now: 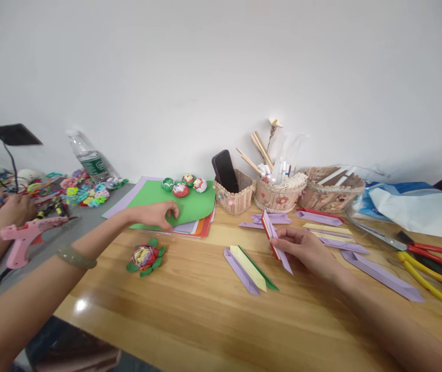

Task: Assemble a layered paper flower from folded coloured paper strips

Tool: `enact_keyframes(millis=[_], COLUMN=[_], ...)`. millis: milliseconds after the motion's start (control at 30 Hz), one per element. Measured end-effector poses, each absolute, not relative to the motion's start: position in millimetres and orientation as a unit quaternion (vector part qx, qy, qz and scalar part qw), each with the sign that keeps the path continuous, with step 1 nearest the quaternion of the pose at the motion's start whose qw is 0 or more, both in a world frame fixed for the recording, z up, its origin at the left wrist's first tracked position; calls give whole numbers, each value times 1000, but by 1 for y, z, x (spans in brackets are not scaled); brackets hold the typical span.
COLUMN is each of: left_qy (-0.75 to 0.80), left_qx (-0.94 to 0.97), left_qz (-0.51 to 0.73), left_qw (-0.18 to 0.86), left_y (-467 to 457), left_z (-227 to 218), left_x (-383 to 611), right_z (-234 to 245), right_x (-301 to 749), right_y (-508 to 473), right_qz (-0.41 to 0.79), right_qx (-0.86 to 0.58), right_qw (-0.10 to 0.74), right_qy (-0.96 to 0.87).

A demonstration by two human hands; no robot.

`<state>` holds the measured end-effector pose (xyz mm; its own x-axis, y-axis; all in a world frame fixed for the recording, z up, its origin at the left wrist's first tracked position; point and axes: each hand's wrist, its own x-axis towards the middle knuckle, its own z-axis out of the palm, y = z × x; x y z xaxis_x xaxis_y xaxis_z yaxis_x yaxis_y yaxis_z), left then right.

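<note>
My left hand (154,213), with a green bangle on its wrist, is over the front edge of a green paper sheet (147,199). Its fingers curl with a gap between thumb and forefinger, and nothing shows in them. In my right hand (302,245) are folded paper strips (273,235), purple with red and pale yellow layers, held tilted above the wooden table (189,315). Left of that hand lie purple, yellow and green folded strips (249,268) side by side. A layered paper flower (145,257) with green leaves rests below my left hand.
Small paper flowers (182,189) sit on the green sheet. Decorated baskets (236,200) line the wall, one holding a phone (225,170). Scissors (391,238) and pliers (430,274) lie right. A co-worker's hands (9,209) and a pink glue gun (25,240) are left.
</note>
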<state>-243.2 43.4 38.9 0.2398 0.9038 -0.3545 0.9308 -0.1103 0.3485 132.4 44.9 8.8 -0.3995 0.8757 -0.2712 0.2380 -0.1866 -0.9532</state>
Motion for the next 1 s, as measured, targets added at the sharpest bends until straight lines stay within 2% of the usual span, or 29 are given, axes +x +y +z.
enact_keyframes(millis=[267, 600, 1000], left_qy=[609, 599, 605], left_qx=[770, 781, 753], left_qz=[-87, -99, -63], left_qw=[168, 146, 250], left_y=[38, 33, 42], left_z=[48, 49, 59], left_x=[-228, -227, -249], right_z=[12, 12, 9], right_x=[130, 130, 130], right_y=[43, 43, 44], right_qz=[606, 611, 630], right_qx=[-485, -491, -482], right_qw=[257, 260, 267], right_qy=[-576, -564, -547])
